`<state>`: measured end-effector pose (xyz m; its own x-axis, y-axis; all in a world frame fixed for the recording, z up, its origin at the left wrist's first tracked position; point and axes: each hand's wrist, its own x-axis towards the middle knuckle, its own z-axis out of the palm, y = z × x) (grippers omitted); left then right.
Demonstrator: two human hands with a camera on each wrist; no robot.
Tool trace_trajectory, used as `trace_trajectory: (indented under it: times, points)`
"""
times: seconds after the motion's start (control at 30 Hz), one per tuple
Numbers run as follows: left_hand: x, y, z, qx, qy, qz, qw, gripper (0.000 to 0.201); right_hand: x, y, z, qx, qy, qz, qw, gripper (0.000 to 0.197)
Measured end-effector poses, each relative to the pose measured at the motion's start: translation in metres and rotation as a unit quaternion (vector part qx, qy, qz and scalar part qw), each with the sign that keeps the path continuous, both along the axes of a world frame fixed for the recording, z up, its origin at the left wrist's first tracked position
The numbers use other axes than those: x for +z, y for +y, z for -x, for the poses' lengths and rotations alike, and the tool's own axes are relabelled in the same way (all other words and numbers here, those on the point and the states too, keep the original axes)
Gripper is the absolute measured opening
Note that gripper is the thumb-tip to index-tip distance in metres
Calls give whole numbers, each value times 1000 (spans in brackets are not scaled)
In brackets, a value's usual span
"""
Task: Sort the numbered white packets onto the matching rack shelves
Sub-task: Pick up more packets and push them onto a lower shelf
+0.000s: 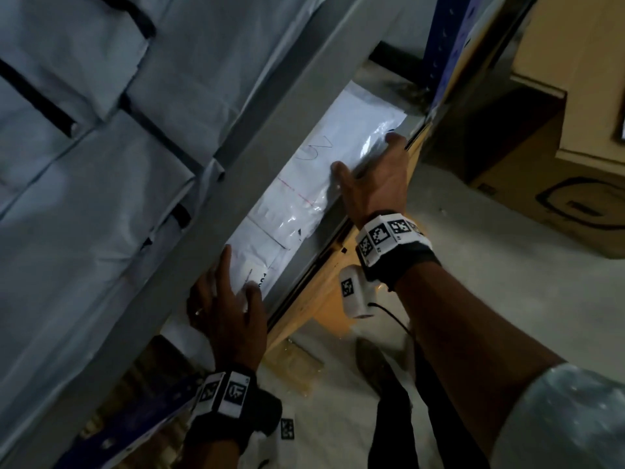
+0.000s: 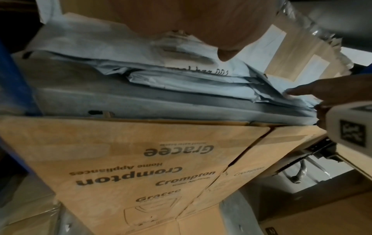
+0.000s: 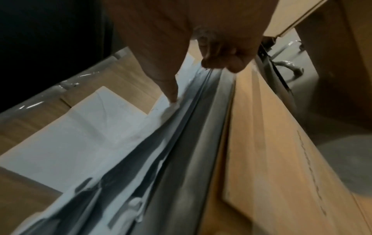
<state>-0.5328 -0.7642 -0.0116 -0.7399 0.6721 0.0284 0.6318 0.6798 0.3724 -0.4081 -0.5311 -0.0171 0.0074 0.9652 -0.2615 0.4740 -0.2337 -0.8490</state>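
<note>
The white packet (image 1: pixel 314 184) marked with a handwritten "3" lies flat on the grey rack shelf (image 1: pixel 306 247), on top of other white packets (image 2: pixel 181 76) stacked there, its long side running along the shelf's front lip. Your right hand (image 1: pixel 373 179) sits at the packet's far right end: the thumb is on the top face, the other fingers curl over the front edge of packet and shelf lip, so you have it pinched at that edge. Your left hand (image 1: pixel 225 309) is at the near left end, fingers spread and fairly straight, pressing down on the stack; from the left wrist view the fingers lie flat on the packets and grip nothing. One lower packet in that view carries dark handwriting ending in "001". The shelf above (image 1: pixel 236 137) crosses the head view diagonally, and more grey-white packets (image 1: pixel 84 147) with black strips fill the level over it. Below the shelf stand brown cartons (image 2: pixel 141 167) printed "Crompton" and "Gracee". A blue rack upright (image 1: pixel 446 42) rises at the far right end of the shelf. Further cartons (image 1: pixel 575 96) stand on the concrete floor (image 1: pixel 473 265) to the right. Both wrists carry black bands with white marker tags (image 1: pixel 385 235).
</note>
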Motion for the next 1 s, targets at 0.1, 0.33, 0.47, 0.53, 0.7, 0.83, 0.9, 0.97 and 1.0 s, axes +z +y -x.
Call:
trace_trajectory:
  times: [0.1, 0.33, 0.47, 0.53, 0.7, 0.83, 0.9, 0.97, 1.0]
  points:
    - [-1, 4, -7, 29, 27, 36, 999, 64, 4, 6, -1, 68, -142, -107, 982, 82]
    - [-12, 7, -15, 63, 5, 84, 994, 63, -13, 25, 16, 353, -298, -139, 876, 84]
    - [-11, 6, -15, 51, 1, 86, 995, 62, -28, 26, 15, 356, -312, -159, 866, 85]
    - [-10, 5, -18, 68, 3, 77, 995, 61, -28, 26, 13, 361, -313, -166, 863, 87]
    - [-7, 8, -22, 97, 4, 82, 992, 66, -25, 36, 11, 349, -313, -170, 867, 94]
    - [-14, 10, -18, 74, -1, 98, 992, 62, -32, 39, 12, 359, -330, -163, 858, 96]
    - [-16, 11, -17, 78, -7, 109, 991, 63, -32, 39, 13, 361, -332, -162, 856, 96]
    - [-16, 12, -16, 77, -7, 123, 989, 64, -32, 38, 13, 363, -336, -159, 855, 96]
    - [-15, 14, -16, 79, -8, 129, 989, 64, -31, 38, 14, 365, -339, -154, 853, 96]
